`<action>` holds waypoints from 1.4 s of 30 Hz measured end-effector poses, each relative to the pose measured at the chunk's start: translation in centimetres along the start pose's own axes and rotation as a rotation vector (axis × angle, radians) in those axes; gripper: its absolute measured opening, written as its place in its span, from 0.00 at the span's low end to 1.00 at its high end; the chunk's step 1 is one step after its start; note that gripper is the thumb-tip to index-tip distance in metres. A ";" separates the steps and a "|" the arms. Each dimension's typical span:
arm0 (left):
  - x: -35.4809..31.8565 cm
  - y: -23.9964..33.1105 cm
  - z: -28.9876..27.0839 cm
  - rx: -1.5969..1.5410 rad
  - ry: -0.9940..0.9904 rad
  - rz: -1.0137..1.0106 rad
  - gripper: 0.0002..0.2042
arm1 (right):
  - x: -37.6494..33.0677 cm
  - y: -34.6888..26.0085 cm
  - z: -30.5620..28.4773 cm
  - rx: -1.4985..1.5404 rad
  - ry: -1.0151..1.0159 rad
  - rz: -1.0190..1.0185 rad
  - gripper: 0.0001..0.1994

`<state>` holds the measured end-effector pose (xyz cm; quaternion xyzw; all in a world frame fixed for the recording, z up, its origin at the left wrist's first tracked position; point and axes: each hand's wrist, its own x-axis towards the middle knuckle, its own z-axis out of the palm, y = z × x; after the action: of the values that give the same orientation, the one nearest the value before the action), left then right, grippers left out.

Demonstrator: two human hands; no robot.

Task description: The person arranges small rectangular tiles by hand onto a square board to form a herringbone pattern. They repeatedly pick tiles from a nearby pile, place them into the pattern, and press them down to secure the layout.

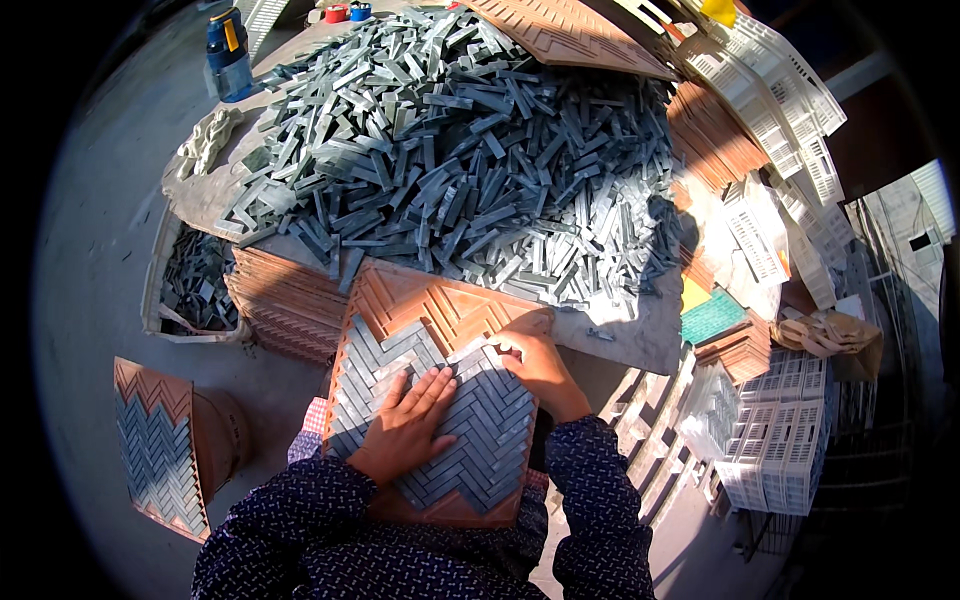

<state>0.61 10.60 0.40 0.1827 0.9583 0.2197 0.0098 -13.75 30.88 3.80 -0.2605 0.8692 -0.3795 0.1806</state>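
On my lap lies an orange-brown herringbone mould, largely filled with grey stone strips in a zigzag pattern. Bare slots show along its far end. My left hand rests flat on the laid strips, fingers stretched out, holding nothing. At the right of the mould, by the border of the bare slots, my right hand is bent with thumb and forefinger closed at a grey stone strip; its fingertips partly hide what they grip. Just beyond the mould is a large heap of loose stone strips on a table.
Stacked moulds and a tub of strips stand at the left, with another filled mould nearer. A water bottle and gloves lie on the table's left. White crates stand at the right.
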 end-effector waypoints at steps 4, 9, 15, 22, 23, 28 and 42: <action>0.0 0.1 -0.1 0.002 0.000 0.002 0.37 | 0.0 0.1 0.5 -0.122 0.076 -0.077 0.14; 0.0 0.1 -0.1 -0.004 -0.008 -0.007 0.37 | -0.4 -0.1 0.9 -0.097 0.086 0.078 0.11; 0.0 0.0 0.2 0.000 0.004 0.002 0.37 | -0.5 0.3 0.9 -0.102 0.081 0.079 0.07; -0.1 -0.2 0.3 0.008 -0.029 0.011 0.37 | 0.9 -1.2 2.0 -0.285 0.279 -0.063 0.05; -0.1 -0.1 0.2 0.011 -0.032 0.018 0.37 | 1.2 -0.9 2.5 -0.307 0.275 -0.025 0.05; 0.0 -0.2 0.5 0.024 -0.021 0.019 0.37 | 2.3 -0.4 3.2 -0.442 0.287 -0.071 0.04; -8.6 0.9 -3.2 -0.280 -0.120 -0.039 0.35 | 2.3 -5.1 10.5 -0.583 -0.015 -0.281 0.41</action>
<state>8.65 6.92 3.14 0.1736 0.9194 0.3395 0.0967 -8.62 20.61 0.59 -0.4213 0.8956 -0.1336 0.0506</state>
